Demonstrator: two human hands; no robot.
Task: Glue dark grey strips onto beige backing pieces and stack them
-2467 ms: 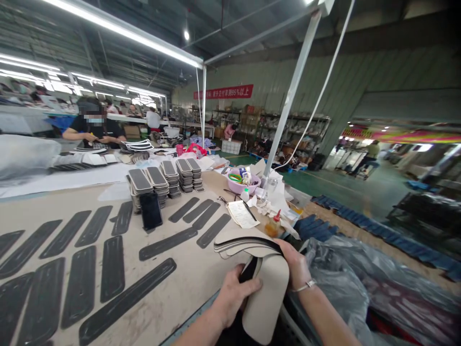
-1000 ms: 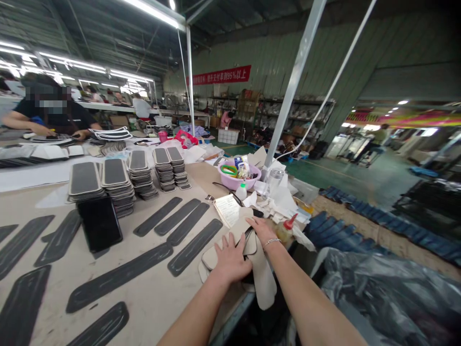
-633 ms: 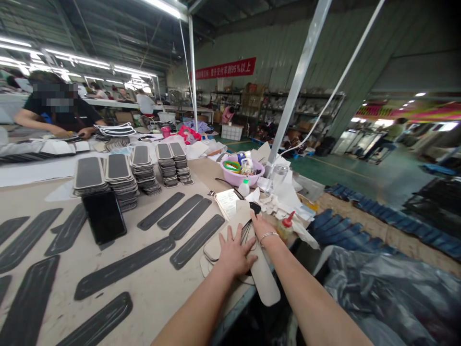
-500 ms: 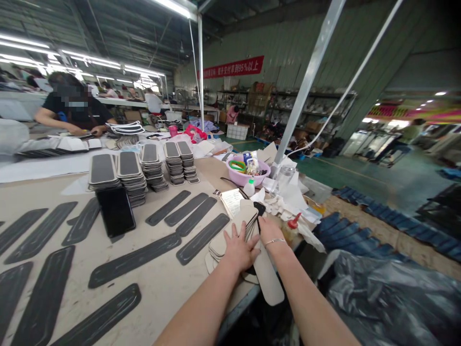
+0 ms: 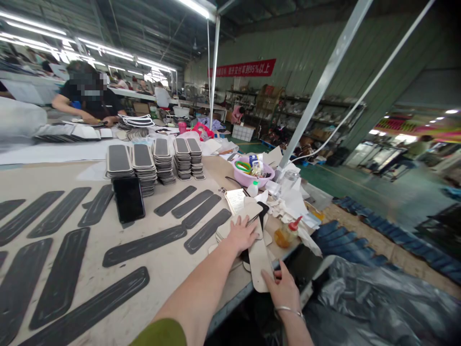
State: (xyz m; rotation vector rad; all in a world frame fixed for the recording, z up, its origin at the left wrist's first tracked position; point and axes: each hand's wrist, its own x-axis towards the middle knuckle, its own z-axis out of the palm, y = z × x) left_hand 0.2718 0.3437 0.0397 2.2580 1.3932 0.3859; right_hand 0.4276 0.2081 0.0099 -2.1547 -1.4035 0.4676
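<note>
My left hand [image 5: 243, 235] lies with fingers stretched out over a stack of flat beige pieces [image 5: 224, 229] with rounded ends, near the table's right edge. Under and beside it, a long beige strip [image 5: 260, 266] points toward me and juts over the edge. At that near end, my right hand [image 5: 286, 288], with a bracelet on the wrist, has its thumb on the strip and its fingers curled at the side. A black piece [image 5: 264, 209] pokes out beyond the stack. Part of the pile is hidden by my left hand.
Dark grey strips [image 5: 144, 245] lie across the table. Behind them stand stacks of grey-and-beige pieces [image 5: 143, 158], a black phone [image 5: 128, 199] leaning in front. To the right are a bottle with a red nozzle [image 5: 286, 234], a pink basin [image 5: 248, 178] and a metal post [image 5: 324, 81]. A co-worker [image 5: 90, 98] sits opposite.
My right hand has moved from the far end of the beige pieces down to the strip's near end. My left hand stays on the stack, its fingers less spread. The view has shifted slightly.
</note>
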